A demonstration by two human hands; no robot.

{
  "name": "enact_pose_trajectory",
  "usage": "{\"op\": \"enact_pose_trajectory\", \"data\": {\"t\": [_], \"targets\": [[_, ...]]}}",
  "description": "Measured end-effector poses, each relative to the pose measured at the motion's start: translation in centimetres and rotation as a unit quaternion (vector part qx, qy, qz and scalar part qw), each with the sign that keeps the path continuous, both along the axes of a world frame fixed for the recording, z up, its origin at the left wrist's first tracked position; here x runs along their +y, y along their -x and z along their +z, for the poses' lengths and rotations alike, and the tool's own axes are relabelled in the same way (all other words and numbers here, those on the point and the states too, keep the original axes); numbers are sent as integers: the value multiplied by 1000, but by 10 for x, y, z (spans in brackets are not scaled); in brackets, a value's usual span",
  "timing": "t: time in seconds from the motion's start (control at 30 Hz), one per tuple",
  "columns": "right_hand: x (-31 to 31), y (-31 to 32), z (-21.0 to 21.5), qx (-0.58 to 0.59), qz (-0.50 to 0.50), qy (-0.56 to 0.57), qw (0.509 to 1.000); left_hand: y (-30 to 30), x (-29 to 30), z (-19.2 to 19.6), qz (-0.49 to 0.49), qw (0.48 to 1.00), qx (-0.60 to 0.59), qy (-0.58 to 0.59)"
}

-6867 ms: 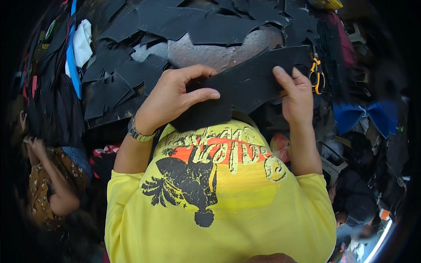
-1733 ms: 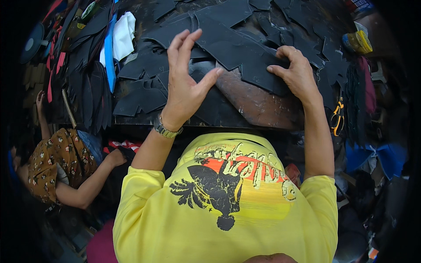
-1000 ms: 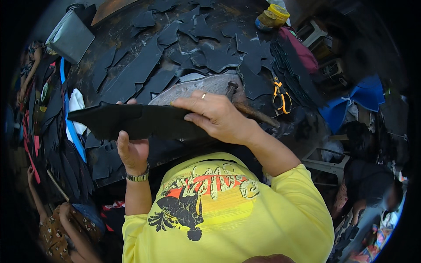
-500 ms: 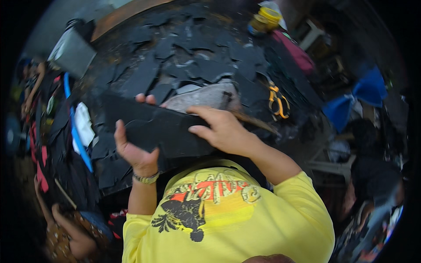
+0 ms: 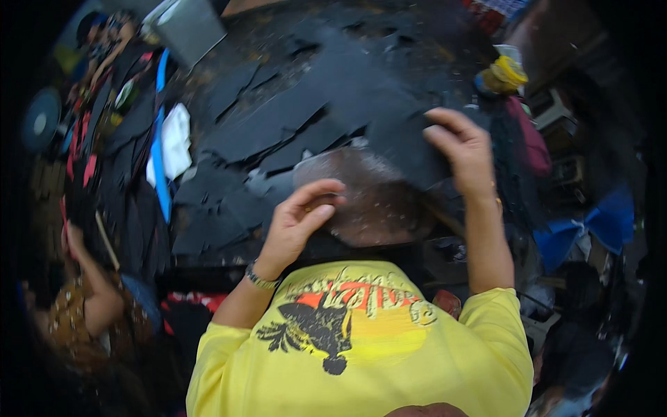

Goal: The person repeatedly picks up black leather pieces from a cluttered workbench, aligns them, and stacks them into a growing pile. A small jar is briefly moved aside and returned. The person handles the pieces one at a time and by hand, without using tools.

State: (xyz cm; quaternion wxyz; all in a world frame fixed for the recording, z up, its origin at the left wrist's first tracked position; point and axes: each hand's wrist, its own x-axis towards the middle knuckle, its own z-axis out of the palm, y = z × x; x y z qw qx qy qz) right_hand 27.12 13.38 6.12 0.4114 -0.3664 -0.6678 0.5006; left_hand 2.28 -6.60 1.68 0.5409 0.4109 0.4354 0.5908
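My left hand is held over the left edge of a worn brown board near the table's front. Its fingers are bent with the thumb apart, and nothing shows between them. My right hand is farther out at the right, finger and thumb apart, beside the edge of a smooth black sheet. I cannot see whether its fingertips touch that sheet. Flat cut black pieces overlap across the table beyond both hands. Part of the board lies beneath the black material.
A grey metal box stands at the far left. White cloth and a blue strip lie along the left side. A yellow-topped tub stands at right. Blue material hangs beyond it. Another person's arm is at lower left.
The black piece has left my hands. They have moved apart, the right one outward and to the right. More of the brown board shows. The orange-handled pliers are no longer visible. My view has shifted.
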Motion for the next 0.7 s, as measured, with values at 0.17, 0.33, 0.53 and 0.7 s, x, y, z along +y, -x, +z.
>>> {"op": "enact_pose_trajectory", "data": {"t": [0.17, 0.33, 0.53, 0.7], "targets": [[40, -34, -1, 141, -138, 33, 980, -5, -23, -9, -53, 996, 68, 12], [57, -31, 9, 87, -54, -6, 995, -3, -25, -5, -92, 983, 160, -6], [80, 59, 45, -170, 244, -167, 940, 3, -26, -3, 25, 996, 89, -12], [115, 164, 44, -239, 467, -256, 812, 36, -31, 2, 115, 987, 104, -35]]}}
